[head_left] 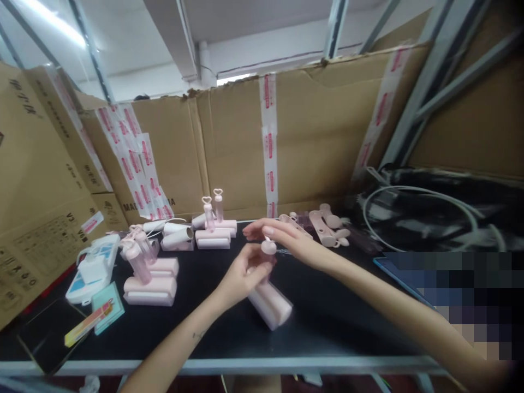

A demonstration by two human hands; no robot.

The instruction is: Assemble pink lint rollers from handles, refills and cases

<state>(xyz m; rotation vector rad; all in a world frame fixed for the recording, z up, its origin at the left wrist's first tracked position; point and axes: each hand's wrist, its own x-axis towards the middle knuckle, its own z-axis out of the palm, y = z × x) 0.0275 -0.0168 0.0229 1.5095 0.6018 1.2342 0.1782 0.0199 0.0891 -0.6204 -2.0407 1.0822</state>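
Note:
My left hand [245, 275] is closed around the handle of a pink roller that looks like a lint roller [271, 304]. Its roll points down toward the table's front, tilted, and the pale handle tip [268, 246] shows above my fingers. Held just over and behind that tip, my right hand [282, 236] has its fingers stretched out to the left; whether it touches the tip I cannot tell. Similar pink rollers [150, 289] stand with handles up at the left, and more rollers [213, 238] with heart-shaped loops stand at the back.
White tubes [177, 239] lie at the back left. Pink handle parts [323, 226] are piled at the back right, near a coiled white cable [421, 188]. A blue-and-white case [93, 267], a teal card [108, 307] and a dark phone-like slab [49, 335] lie left. Cardboard [229, 147] walls the back.

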